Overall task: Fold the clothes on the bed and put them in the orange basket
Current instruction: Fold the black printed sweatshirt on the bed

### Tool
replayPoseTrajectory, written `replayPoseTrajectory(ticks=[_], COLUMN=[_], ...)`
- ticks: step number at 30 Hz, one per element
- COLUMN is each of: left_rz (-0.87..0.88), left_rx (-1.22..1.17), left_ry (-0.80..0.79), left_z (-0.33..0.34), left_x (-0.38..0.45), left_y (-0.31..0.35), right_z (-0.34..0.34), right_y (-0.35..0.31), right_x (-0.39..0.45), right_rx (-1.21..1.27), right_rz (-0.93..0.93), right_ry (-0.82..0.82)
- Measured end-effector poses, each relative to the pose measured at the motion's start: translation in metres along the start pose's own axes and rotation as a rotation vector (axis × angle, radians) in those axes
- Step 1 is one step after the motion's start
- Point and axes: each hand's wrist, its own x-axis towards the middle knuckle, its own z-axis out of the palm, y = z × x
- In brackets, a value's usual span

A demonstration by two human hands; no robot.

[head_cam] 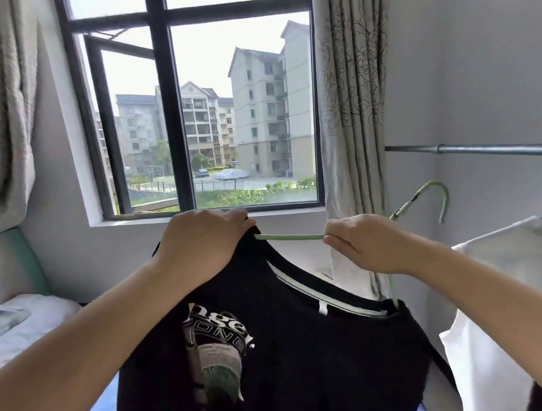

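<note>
At centre frame the left hand (200, 242) grips the black printed T-shirt (277, 353) at its shoulder while the right hand (363, 246) pinches the green hanger (421, 200) inside it, so folding seems not yet begun and the orange basket is out of view.

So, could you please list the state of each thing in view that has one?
Black T-shirt: held up, partly off its hanger.
Green hanger: half pulled out of the neck.
Left hand: grips the shirt's shoulder.
Right hand: grips the hanger.
Window: left pane open.
White shirt: hanging on the rail.
</note>
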Motion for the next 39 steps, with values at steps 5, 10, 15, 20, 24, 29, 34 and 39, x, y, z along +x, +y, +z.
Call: replayPoseTrajectory(ticks=[5, 10, 15, 20, 24, 29, 34, 39], left_rz=[-0.152, -0.452, -1.122, -1.344, -1.028, -0.74, -0.778, -0.995], left_rx=[-0.047, -0.202, -1.136, -1.198, -0.731, -0.547, -0.495, -0.592], left_ry=[0.016, -0.312, -0.246, 0.257, 0.483, 0.413, 0.239, 0.047], left_z=[0.004, 0.008, 0.035, 0.045, 0.042, 0.055, 0.1, 0.13], left_x=[-0.014, -0.008, 0.007, 0.029, 0.047, 0.051, -0.002, -0.044], left_y=[-0.008, -0.006, 0.006, 0.032, 0.022, 0.001, 0.005, 0.019], right_z=[0.004, -0.004, 0.0, 0.008, 0.001, 0.003, 0.031, 0.074], right_y=[0.031, 0.052, 0.06, 0.057, 0.056, 0.063, 0.081, 0.077], right_x=[-0.029, -0.04, -0.027, 0.001, 0.008, 0.006, -0.023, -0.042], right_rx=[-0.013, 0.236, 0.551, 0.853, 0.935, 1.018, 1.141, 1.177], right_rz=[0.147, 0.38, 0.595, 0.881, 0.987, 1.121, 1.282, 1.242], right_ry=[-0.014, 0.006, -0.01, 0.34, 0.461, 0.628, 0.828, 0.705])
